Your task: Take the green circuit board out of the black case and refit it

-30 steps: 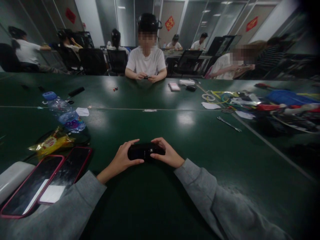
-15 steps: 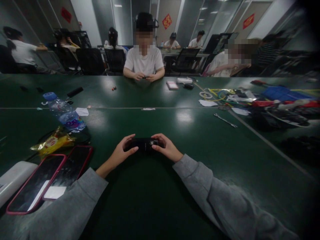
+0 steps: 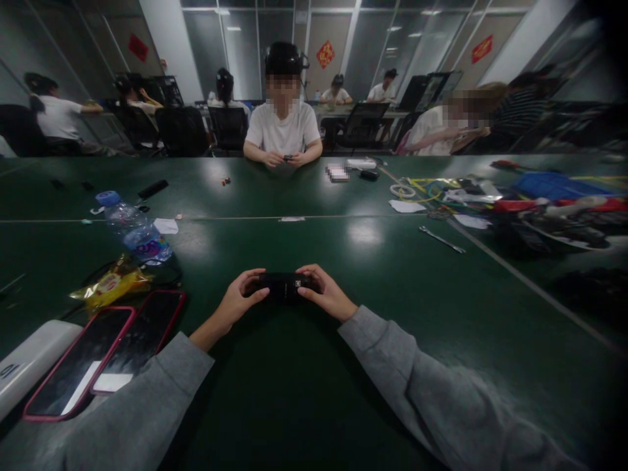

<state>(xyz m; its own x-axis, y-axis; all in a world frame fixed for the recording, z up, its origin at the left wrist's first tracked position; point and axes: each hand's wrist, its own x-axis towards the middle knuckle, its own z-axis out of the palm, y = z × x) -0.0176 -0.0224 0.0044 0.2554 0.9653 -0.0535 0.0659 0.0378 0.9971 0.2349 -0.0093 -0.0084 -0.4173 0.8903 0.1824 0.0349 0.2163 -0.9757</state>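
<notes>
A small black box-like object (image 3: 281, 288) with tiny light print and a small square mark is between my hands, over the green table (image 3: 275, 379). My left hand (image 3: 241, 302) is closed around its left end, thumb at the front and fingers behind. At the right end my right hand (image 3: 324, 294) grips it the same way, with the thumb near the square mark. I cannot make out exactly what kind of object it is. Part of each end is hidden by my fingers.
To my left lie two red-edged phones (image 3: 83, 366), a white device (image 3: 36, 360), a yellow packet (image 3: 112, 281) and a tilted plastic bottle (image 3: 135, 229). A wrench (image 3: 441, 239) lies at right, before piled cables and tools (image 3: 549, 209). A person (image 3: 283, 124) sits opposite.
The whole view has shifted slightly, so the room and the table items appear a little lower. My hands keep the same grip on the black object.
</notes>
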